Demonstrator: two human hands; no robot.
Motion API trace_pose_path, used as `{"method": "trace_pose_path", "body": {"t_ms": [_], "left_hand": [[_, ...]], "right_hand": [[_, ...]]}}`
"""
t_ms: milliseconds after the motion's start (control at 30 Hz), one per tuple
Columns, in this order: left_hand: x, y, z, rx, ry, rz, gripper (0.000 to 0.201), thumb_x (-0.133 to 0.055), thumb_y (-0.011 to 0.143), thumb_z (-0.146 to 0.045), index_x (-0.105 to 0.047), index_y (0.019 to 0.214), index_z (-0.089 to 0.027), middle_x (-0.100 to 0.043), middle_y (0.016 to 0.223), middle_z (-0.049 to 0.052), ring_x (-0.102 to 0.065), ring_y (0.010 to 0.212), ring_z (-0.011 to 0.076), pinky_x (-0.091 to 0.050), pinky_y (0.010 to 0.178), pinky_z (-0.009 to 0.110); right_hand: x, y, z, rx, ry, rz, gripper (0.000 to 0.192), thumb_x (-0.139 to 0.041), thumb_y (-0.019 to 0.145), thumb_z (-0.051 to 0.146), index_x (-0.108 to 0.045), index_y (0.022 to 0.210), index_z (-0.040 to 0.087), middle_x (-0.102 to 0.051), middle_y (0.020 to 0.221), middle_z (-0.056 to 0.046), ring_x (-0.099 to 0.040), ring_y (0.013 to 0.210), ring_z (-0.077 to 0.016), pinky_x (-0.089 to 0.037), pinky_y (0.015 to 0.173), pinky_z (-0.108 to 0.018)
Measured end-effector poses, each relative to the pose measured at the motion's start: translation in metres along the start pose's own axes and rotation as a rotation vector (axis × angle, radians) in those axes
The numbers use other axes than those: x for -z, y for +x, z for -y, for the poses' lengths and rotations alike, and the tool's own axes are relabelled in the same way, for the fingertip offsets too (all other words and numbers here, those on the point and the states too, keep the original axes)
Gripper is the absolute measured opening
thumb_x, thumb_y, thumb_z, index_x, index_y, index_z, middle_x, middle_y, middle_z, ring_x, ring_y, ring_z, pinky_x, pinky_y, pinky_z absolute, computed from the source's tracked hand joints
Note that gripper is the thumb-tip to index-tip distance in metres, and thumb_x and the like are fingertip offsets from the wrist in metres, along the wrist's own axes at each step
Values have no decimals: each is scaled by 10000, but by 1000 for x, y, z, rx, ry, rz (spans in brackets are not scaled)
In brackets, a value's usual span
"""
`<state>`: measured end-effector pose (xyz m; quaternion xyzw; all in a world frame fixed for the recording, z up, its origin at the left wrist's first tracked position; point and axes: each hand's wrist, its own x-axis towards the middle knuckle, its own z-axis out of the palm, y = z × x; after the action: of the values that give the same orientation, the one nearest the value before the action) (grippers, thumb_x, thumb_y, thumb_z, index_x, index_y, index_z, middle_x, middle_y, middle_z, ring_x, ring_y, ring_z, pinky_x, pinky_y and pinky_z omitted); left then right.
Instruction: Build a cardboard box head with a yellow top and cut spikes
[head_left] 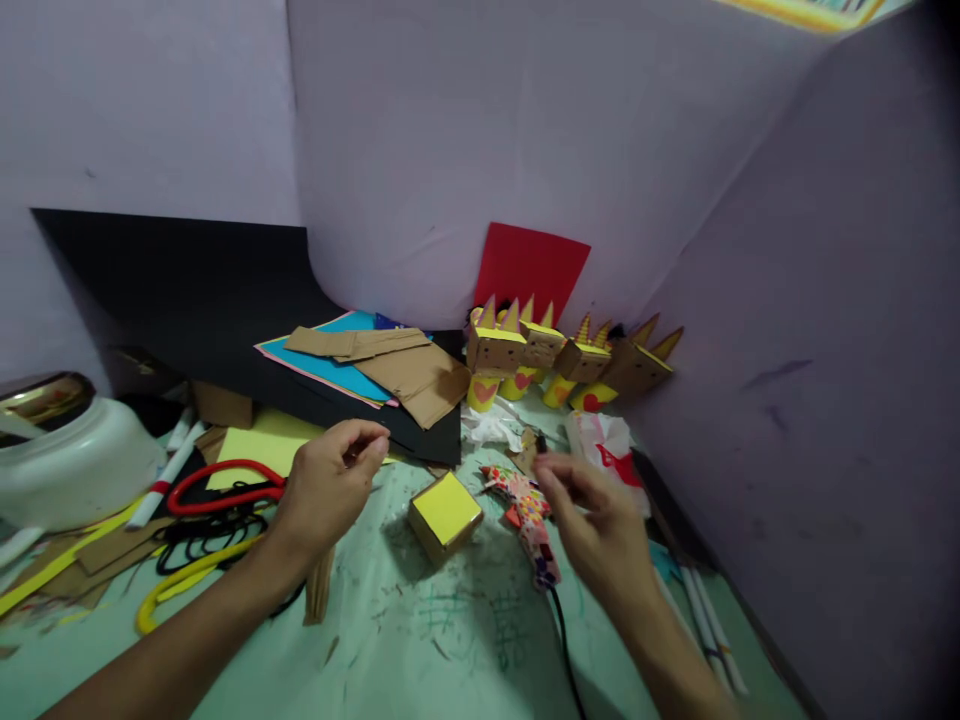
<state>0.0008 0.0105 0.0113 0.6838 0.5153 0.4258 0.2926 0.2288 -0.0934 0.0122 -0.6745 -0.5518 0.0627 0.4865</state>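
My left hand (330, 490) hovers left of a small cardboard box (442, 550) with a yellow top, its fingers curled against the thumb. Whether a thing is pinched there I cannot make out. On the right, my right hand (600, 510) is closed, with a small dark piece (541, 443) at its fingertips; its kind is unclear. Between the box and that hand lies a glue gun (529, 515) in a floral pattern, its black cord (564, 640) running toward me. Neither hand touches the box.
Behind stand several cardboard-headed figures (499, 350) with horns. Cardboard pieces (420, 375) lie over coloured paper (341, 375) at the back. Red-handled scissors (225, 465), black cord (202, 540) and a white pot (82, 460) crowd the left. White rods (705, 620) lie far right.
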Motion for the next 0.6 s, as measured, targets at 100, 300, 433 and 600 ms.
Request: {"method": "trace_pose_path", "body": {"t_ms": [100,300,433,600], "left_hand": [[1,5,-1,66,-195,-39,236,-634,684,-316,-656,870,-172,-664,797,29,-583,672,163,-455,612,251],[20,23,0,484,-1107,458,399,-448,868,-417,-611,1036,-94,-664,963,152,-621,689,179,-499,596,286],[26,25,-1,583,-1258,536,474,-328,925,-417,-610,1038,-54,-673,937,193,-649,707,208,-520,625,307],[11,4,-14,503,-1135,519,322,-546,810,-340,-575,1050,-126,-675,903,127,-661,684,205,-516,611,306]], "right_hand": [[-13,49,-18,-10,-412,191,301,-514,841,323,-659,1059,176,-690,996,-117,-651,760,-232,-476,660,-331],[-53,96,-43,35,-519,281,247,-684,692,204,-728,931,158,-731,828,-145,-671,748,-294,-435,627,-324],[-45,95,-25,88,-497,185,142,-573,762,152,-712,784,167,-727,766,-104,-663,720,-238,-448,647,-297],[-54,67,48,483,-196,56,171,-517,797,163,-672,869,178,-710,850,-80,-660,731,-200,-519,695,-310]]}}
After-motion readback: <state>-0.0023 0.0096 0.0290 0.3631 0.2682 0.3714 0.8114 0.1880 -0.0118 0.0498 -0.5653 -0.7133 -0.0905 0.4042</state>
